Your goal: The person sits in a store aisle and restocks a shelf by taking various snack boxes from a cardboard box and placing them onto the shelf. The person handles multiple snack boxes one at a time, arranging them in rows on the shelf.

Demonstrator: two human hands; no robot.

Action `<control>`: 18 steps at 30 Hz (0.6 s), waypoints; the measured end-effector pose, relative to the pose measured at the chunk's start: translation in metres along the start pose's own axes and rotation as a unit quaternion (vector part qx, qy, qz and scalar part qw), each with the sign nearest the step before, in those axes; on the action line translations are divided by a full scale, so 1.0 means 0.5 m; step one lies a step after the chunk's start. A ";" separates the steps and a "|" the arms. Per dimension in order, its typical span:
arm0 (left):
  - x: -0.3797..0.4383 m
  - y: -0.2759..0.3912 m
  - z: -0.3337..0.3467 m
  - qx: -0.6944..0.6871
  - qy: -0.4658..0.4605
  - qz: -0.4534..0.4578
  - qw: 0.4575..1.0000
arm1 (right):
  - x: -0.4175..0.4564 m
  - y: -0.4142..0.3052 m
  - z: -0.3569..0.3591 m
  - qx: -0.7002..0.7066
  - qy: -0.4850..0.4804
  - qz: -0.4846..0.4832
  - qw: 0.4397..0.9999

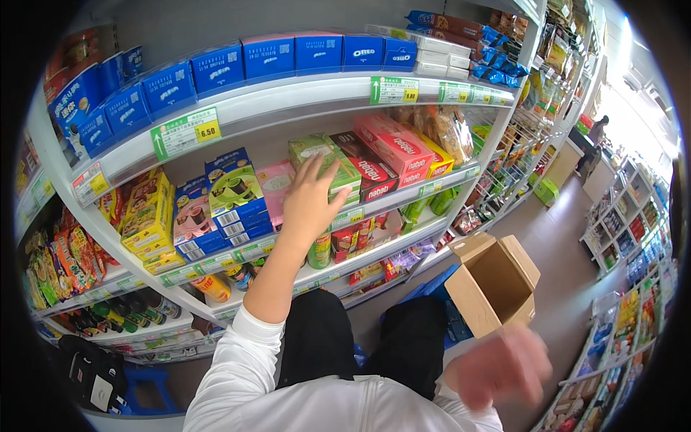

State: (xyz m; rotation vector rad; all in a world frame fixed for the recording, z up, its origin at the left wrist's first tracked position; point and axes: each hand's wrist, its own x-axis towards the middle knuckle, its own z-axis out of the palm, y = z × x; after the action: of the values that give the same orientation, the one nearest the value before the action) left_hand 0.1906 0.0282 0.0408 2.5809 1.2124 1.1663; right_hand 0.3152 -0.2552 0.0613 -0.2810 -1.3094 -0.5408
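My left hand lies with spread fingers on a green snack box on the middle shelf. Left of that box stands a pink box; to its right are a dark brown nabati box and a pink nabati box. My right hand is blurred at the lower right, away from the shelf, and its fingers cannot be made out. Near it stands an open, apparently bare cardboard box with its flaps up.
Blue Oreo boxes line the upper shelf. Blue and yellow snack boxes stand at the left of the middle shelf. A blue crate is beside the cardboard box. A black bag is at lower left. A person is far off.
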 end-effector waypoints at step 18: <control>-0.194 -0.062 -0.111 0.151 0.414 -0.095 0.892 | 0.103 0.018 0.080 0.205 0.003 -0.042 0.978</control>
State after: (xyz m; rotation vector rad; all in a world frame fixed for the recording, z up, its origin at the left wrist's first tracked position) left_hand 0.0952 -0.0304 0.0102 2.0595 1.8478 2.2994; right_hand 0.2946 -0.2393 0.1218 0.1185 -1.3975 -0.3307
